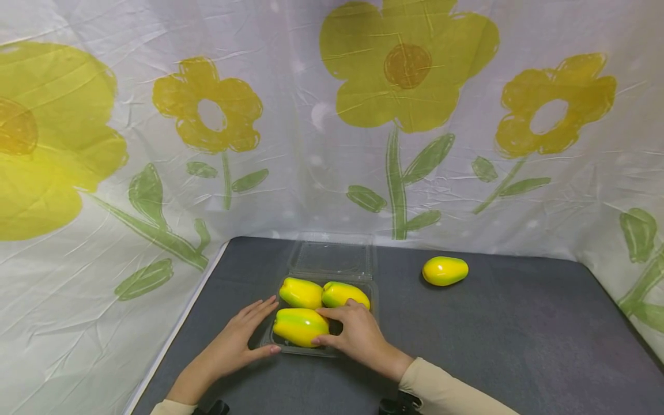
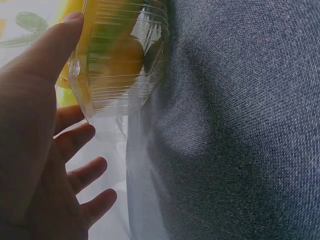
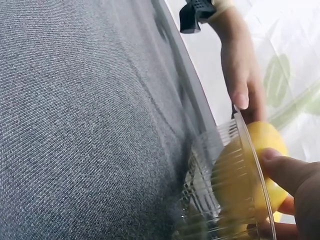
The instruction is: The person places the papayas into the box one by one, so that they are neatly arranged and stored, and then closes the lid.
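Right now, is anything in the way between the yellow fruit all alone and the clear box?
Nothing visible sits on the dark table between the lone yellow fruit and the clear box. But the right hand, holding the front fruit, covers the box's front right corner.

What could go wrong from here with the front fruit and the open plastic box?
The right hand pinches the front yellow-green fruit by its right end, so its glossy, rounded body might twist or slip. The clear plastic box could shift if bumped, since the left hand is merely open at its edge. The loose fruit at right could roll if nudged.
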Tool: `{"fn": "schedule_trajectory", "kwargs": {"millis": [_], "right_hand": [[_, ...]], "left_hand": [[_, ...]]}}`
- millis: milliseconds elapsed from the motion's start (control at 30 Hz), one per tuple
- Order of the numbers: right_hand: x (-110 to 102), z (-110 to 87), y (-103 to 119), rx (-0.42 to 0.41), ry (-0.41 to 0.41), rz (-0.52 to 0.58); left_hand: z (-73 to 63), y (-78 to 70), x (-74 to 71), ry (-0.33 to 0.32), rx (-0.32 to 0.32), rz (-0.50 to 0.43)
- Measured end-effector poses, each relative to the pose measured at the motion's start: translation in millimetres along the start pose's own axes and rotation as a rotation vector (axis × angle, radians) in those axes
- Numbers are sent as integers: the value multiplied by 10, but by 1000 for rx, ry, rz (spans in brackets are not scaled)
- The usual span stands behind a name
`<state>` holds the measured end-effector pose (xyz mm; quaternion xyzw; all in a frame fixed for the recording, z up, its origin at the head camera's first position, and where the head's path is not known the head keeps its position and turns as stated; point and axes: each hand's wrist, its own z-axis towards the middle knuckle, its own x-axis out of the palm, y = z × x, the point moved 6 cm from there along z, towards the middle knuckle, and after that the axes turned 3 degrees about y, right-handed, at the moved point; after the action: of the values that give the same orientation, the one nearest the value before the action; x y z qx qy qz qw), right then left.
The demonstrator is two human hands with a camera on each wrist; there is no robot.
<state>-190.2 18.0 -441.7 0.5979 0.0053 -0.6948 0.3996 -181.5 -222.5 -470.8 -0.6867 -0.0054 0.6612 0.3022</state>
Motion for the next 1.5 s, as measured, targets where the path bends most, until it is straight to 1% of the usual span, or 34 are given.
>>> {"fn": "schedule_trajectory", "kwargs": {"millis": [200, 433, 733, 867, 1200, 1500], "right_hand": [[26, 22, 9, -3, 8, -4], [36, 53, 19, -10, 9, -4], [62, 75, 40, -40, 32, -65], [73, 69, 47, -42, 46, -74], [137, 67, 27, -12, 86, -52], [166, 87, 33, 1, 130, -2]], "left_hand": [[-8, -7, 2, -3, 2, -12], [-2, 0, 3, -8, 5, -3], [-3, 5, 8, -5, 5, -8], [-6, 2, 8, -4, 6, -10], [-17, -24, -9, -4, 12, -18], [-7, -14, -3, -5, 9, -16]]}}
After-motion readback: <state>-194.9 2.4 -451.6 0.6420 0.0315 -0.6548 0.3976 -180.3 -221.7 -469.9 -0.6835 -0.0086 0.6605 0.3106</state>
